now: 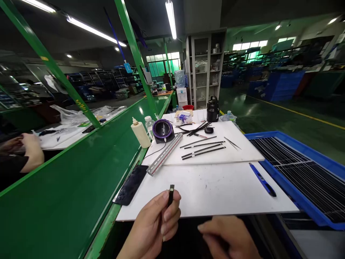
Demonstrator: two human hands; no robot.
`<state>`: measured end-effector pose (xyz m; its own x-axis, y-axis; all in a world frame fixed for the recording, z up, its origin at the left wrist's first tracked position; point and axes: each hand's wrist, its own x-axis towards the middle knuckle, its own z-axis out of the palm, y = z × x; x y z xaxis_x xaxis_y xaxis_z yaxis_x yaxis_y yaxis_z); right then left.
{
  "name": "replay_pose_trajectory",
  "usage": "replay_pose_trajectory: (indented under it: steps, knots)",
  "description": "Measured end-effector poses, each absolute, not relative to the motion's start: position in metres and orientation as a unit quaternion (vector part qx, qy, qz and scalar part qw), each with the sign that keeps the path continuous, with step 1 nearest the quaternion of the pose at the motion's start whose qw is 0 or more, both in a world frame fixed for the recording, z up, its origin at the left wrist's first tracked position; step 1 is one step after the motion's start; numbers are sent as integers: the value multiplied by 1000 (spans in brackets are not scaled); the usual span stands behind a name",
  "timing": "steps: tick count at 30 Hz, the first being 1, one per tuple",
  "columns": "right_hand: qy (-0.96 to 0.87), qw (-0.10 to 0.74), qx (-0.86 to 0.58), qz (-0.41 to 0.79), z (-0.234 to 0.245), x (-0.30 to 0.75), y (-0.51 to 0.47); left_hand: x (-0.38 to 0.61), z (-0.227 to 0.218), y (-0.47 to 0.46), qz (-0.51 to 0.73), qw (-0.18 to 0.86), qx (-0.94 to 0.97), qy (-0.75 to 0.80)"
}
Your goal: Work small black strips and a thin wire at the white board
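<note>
My left hand [159, 219] is closed in a pinch on a thin black strip [171, 196]. The strip stands upright between thumb and forefinger, with a small pale patch near its top end. Across from it, past the table's front edge, my right hand [229, 235] is blurred by motion with its fingers bent; whether anything is in them I cannot make out. Similar black strips [203, 153] lie side by side on the white foam sheet [237, 157]. A pair of tweezers [233, 143] rests to their right. Left of the strips, a slotted metal bar [165, 154] lies at a slant.
A phone [131, 185] lies along the left edge, and a blue cutter [262, 180] at the right. Behind stand a squeeze bottle [141, 134], a purple-rimmed round device [162, 128] and a black flask [212, 109]. A blue tray [285, 138] holds many strips. Another person's arm [32, 153] shows beyond the green partition.
</note>
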<state>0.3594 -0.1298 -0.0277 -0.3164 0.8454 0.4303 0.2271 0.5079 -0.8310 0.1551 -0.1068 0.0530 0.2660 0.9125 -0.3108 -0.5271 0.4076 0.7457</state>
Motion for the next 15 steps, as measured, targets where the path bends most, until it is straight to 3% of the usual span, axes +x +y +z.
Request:
replay_pose_trajectory:
  steps: [2, 4, 10, 15]
  knots:
    - [-677, 575, -347, 301, 12, 356, -119, 158, 54, -111, 466, 753, 271, 377]
    - [-638, 586, -346, 360, 40, 346, -107, 160, 54, -115, 458, 750, 284, 385]
    - [-588, 544, -305, 514, 43, 320, -91, 162, 51, -121, 428, 751, 319, 390]
    - [-606, 536, -312, 498, 33, 326, -97, 165, 47, -124, 397, 704, 363, 464]
